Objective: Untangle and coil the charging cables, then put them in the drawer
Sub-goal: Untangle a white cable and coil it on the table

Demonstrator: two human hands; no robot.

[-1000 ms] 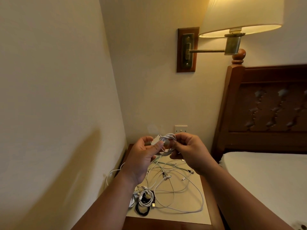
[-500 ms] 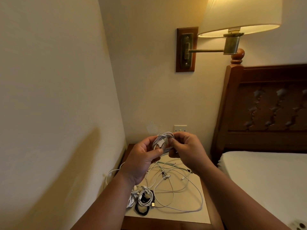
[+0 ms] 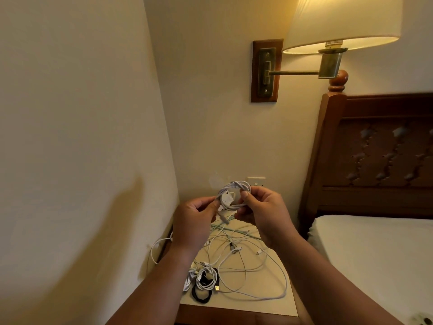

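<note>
The left hand [image 3: 193, 222] and right hand [image 3: 266, 213] are raised above the worktop [image 3: 257, 307]. The fingers [image 3: 259, 194] of each hand are curled around opposite sides of a small coiled white cable [image 3: 236, 184], whose connector end hangs down between the two hands. The loose white cables [image 3: 257, 266] lie tangled across the worktop below, with smaller coiled bundles [image 3: 206, 277] and a black cable [image 3: 201, 296] near its front left edge; a bed [image 3: 375, 254] stands just beside the worktop on the right.
</note>
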